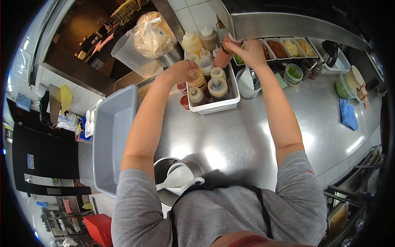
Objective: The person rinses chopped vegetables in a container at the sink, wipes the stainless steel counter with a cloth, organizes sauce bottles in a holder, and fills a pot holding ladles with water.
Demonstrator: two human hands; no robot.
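Observation:
A white plastic basket holds several squeeze bottles with pale caps, some with dark sauce and one pale yellow bottle at the back. My right hand is wrapped round a squeeze bottle of pinkish-red sauce, tilted and raised at the basket's back right. At the left side of the basket, my left hand has its fingers curled at the top of a brown-sauce squeeze bottle. Part of that grip is hidden by the hand itself. A dark-sauce bottle stands near the basket's front.
Small red sauce cups sit left of the basket. A grey tub and a metal pot with white utensils are nearer me. Topping trays line the back right, under a metal overhang. A blue cloth lies right.

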